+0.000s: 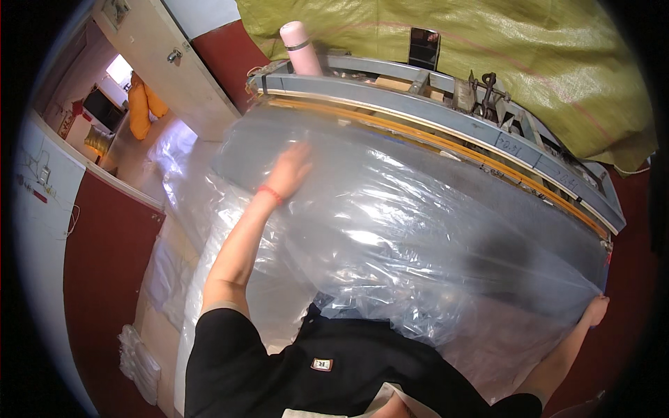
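Note:
A wide sheet of clear plastic film (390, 209) lies wrinkled and shiny over a grey work surface and hangs down toward my body. My left hand (291, 167) rests flat on the film at its far left part, fingers stretched out, a red band round the wrist. Far to the right, my right hand (596, 309) is closed on the film's edge, and the film draws into taut folds toward that grip. Beyond the film runs a long metal frame (446, 104) with orange-yellow strips (432, 143) along its near side.
A pink bottle (301, 52) stands at the frame's left end. Metal hardware (488, 94) sits on the frame, and a dark phone-like rectangle (424, 49) leans behind it. A yellow-green woven sheet (543, 63) hangs at the back. An open door (171, 70) and a bundled plastic bag (139, 362) are at left.

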### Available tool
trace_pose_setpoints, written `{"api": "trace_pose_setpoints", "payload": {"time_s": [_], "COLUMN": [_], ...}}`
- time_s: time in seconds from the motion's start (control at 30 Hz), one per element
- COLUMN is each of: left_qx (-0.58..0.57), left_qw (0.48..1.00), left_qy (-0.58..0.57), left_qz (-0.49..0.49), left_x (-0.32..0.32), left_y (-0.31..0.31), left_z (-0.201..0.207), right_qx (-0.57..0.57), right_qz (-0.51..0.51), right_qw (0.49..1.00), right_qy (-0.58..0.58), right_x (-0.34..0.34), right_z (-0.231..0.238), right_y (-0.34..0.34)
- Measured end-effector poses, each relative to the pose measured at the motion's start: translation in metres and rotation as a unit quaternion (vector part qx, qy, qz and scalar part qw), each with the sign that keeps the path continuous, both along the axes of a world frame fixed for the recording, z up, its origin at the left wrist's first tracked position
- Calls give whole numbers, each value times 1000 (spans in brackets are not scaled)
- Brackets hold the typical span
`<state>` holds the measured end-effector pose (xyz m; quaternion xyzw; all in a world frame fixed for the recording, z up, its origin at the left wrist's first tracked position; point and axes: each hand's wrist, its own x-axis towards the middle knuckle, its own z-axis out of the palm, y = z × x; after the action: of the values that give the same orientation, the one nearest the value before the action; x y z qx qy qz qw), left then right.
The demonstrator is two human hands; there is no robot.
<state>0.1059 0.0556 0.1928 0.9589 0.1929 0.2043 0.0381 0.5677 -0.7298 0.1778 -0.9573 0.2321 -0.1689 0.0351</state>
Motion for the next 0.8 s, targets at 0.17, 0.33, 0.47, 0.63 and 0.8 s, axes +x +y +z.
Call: {"api": "trace_pose_setpoints", "payload": {"time_s": [0.17,0.33,0.47,0.63,0.8], "left_qx": [15,-30,-15,-41,-90], "left_qw": [999,991,959,974,951], "left_qy": [-5,-77,-160,-95,-251], "left_qz": [36,109,235,203,156], "left_x": [25,57,52,54,60], "left_y": [7,43,63,60,70], "left_z": [7,-1,-4,3,17], "right_qx": [11,360,527,569,651], "right_qz": [1,133,130,150,162], "right_qw": [1000,899,796,761,733], "right_qy": [6,-210,-267,-273,-111], "right_x": [3,23,9,1,25], "right_z": [-2,-28,-14,2,27], "right_y": [-11,-91,-78,-113,-96]}}
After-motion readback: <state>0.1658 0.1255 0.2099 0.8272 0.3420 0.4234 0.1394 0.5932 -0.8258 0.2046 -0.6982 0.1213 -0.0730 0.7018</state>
